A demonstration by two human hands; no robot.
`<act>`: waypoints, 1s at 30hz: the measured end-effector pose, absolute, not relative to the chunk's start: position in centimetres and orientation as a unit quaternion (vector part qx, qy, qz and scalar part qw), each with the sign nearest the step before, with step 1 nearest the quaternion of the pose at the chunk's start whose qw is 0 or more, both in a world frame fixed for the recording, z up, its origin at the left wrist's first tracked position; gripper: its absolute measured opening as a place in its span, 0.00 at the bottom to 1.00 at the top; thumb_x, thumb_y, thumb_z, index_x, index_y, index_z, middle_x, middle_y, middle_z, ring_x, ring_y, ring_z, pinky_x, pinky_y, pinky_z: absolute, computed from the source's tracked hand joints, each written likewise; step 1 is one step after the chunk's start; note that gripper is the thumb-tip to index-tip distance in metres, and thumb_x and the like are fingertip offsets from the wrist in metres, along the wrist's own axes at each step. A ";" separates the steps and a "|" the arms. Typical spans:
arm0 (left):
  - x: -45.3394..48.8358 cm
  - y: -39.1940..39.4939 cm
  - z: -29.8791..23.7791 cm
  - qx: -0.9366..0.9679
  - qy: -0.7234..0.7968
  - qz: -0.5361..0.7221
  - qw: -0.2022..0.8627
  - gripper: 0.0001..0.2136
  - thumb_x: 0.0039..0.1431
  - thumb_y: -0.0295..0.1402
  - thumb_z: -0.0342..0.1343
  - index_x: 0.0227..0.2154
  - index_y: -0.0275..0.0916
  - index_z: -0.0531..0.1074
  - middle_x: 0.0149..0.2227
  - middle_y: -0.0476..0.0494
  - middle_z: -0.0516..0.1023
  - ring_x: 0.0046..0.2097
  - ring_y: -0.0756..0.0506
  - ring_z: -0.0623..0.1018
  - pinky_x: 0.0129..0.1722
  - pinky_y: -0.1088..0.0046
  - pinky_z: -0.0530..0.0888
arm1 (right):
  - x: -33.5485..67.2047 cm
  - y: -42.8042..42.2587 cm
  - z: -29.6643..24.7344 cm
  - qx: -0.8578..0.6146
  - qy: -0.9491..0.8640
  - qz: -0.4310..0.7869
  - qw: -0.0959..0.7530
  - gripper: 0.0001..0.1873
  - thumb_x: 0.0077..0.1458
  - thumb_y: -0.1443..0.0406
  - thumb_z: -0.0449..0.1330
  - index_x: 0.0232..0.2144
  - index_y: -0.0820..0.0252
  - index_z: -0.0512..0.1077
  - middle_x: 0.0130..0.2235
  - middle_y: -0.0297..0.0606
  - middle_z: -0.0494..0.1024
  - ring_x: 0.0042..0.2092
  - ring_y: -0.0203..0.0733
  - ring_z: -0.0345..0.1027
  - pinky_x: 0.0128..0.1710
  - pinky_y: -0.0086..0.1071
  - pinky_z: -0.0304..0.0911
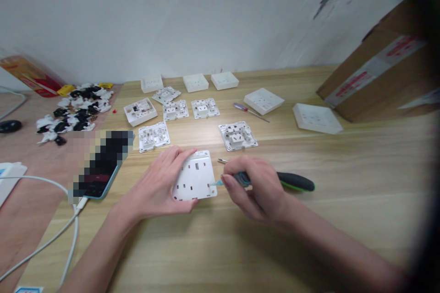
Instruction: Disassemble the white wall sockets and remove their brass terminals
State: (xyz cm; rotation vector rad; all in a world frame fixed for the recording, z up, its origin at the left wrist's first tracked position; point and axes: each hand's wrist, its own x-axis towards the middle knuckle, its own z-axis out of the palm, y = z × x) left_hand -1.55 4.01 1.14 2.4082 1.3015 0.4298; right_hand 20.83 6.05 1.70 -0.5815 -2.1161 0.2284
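A white wall socket plate point(195, 176) lies face up on the wooden table, near me. My left hand point(158, 183) is closed round its left side, thumb under its front edge, fingers over the top. My right hand point(254, 185) is closed on a screwdriver with a black and green handle point(296, 182). The screwdriver's tip touches the plate's right edge. A thin metal rod point(222, 160) lies just behind my right hand.
Several white socket plates and opened socket backs point(237, 135) lie spread across the table behind. A small red-handled screwdriver point(250, 111) lies among them. A pile of black and white small parts point(74, 112) is far left, a phone on a cable point(99, 165) at left, a cardboard box point(381, 68) at right.
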 end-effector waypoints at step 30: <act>-1.9 4.4 1.2 0.862 0.471 0.135 0.128 0.35 0.46 0.34 0.60 0.58 0.35 0.57 0.49 0.35 0.67 0.50 0.36 0.68 0.50 0.58 0.68 | 19.4 6.2 0.3 -0.190 -0.913 0.072 0.354 0.12 0.60 0.70 0.50 0.24 0.57 0.59 0.19 0.30 0.65 0.21 0.32 0.55 0.21 0.29 0.49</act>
